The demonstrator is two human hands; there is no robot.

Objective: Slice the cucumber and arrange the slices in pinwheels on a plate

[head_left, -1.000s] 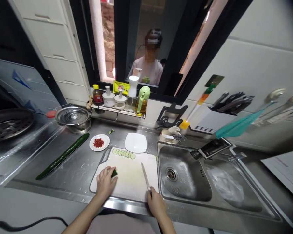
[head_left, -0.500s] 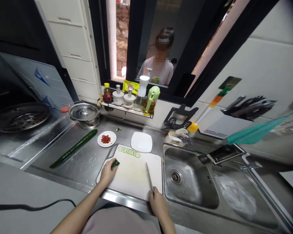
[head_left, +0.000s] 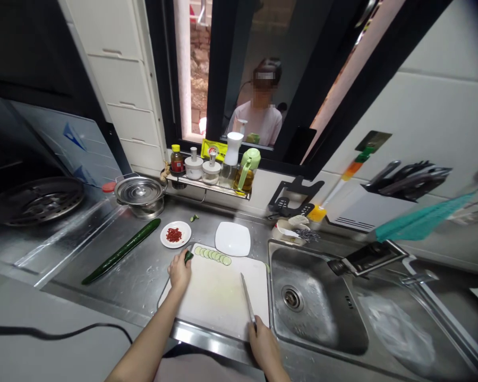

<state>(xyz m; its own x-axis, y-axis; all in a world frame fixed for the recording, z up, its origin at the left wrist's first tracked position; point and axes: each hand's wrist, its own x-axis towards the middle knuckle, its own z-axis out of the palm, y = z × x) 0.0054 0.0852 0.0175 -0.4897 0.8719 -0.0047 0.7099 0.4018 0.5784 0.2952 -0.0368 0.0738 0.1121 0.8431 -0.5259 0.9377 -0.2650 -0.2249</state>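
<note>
In the head view, the left hand (head_left: 180, 270) has its fingers curled around a cucumber piece (head_left: 188, 256), whose dark green end shows past the fingertips while the rest is hidden by the hand. Both are at the far left part of the cutting board (head_left: 223, 297). The right hand (head_left: 265, 344) is closed around the handle of a knife (head_left: 247, 297); its blade points away from the person over the right half of the board, well apart from the cucumber piece.

Just right of the piece, a row of overlapping cucumber slices (head_left: 213, 255) runs along the board's far edge, between the left hand and a square white dish (head_left: 233, 239). Beyond the left hand sits a round plate (head_left: 186, 240) of chopped red bits. A whole cucumber (head_left: 123, 252) lies slantwise on the steel surface (head_left: 139, 286) to the left, with a lidded pot (head_left: 141, 191) behind it. The sink (head_left: 318, 318) adjoins the board's right side.
</note>
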